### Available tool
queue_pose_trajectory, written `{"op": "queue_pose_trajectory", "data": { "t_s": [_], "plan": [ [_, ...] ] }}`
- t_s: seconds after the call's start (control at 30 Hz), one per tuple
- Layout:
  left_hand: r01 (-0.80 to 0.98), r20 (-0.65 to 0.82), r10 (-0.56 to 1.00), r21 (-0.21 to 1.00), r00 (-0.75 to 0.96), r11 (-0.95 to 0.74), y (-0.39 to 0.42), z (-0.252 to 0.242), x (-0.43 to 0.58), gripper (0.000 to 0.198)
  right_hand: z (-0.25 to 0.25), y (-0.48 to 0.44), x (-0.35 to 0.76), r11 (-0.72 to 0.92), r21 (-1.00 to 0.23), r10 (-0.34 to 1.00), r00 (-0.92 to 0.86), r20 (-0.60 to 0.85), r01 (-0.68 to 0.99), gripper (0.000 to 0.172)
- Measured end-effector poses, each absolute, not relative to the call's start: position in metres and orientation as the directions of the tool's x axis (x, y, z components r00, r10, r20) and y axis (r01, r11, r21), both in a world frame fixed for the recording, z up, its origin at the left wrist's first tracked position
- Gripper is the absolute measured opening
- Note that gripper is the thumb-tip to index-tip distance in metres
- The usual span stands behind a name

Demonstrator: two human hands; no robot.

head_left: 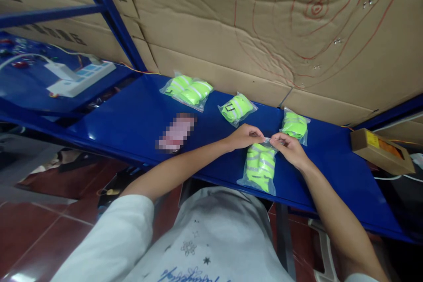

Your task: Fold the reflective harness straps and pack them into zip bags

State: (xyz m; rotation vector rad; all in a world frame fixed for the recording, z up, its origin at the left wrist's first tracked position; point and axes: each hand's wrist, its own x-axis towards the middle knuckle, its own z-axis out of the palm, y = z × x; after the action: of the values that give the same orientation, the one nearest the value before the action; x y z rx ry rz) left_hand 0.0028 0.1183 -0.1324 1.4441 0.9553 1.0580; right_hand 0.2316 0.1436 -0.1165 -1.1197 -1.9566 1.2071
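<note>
A clear plastic zip bag [260, 166] holding folded neon-yellow fabric with silver reflective bands lies at the front edge of the blue table. Both hands pinch its top edge, thumbs close together. My left hand [246, 135] grips the edge from the left, fingers closed. My right hand [290, 147] has hold of it from the right, also closed. Just beyond my right hand lies a similar bag [295, 124]. Another packed bag [237, 109] rests behind my left hand, and farther left sits a bag pair or larger bag [190, 90] with two neon bundles.
A blurred pink rectangular item [177, 132] lies left of my forearm on the blue table [128, 114]. An open-windowed cardboard box [380, 150] stands at the right end. A white power strip [82, 79] is at the left. Tall cardboard [205, 22] walls the back.
</note>
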Motion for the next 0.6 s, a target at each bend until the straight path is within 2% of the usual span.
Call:
{"op": "queue_pose_trajectory", "data": {
  "t_s": [0.2, 0.43, 0.6],
  "plan": [
    [0.054, 0.156, 0.914, 0.98, 0.374, -0.189, 0.1177, -0.1362, 0.003, 0.034, -0.116, 0.1376, 0.2303, 0.398, -0.836, 0.822, -0.551, 0.142, 0.378, 0.035],
    [0.072, 0.252, 0.897, 0.952, 0.363, -0.296, 0.116, -0.1345, 0.0021, 0.03, -0.1109, 0.1388, 0.2297, 0.374, -0.837, 0.822, -0.56, 0.101, 0.399, 0.041],
    [0.039, 0.242, 0.872, 0.958, 0.425, -0.285, 0.1195, -0.1361, 0.0006, 0.032, -0.109, 0.1427, 0.238, 0.403, -0.805, 0.802, -0.592, 0.082, 0.436, 0.035]
  ]
}}
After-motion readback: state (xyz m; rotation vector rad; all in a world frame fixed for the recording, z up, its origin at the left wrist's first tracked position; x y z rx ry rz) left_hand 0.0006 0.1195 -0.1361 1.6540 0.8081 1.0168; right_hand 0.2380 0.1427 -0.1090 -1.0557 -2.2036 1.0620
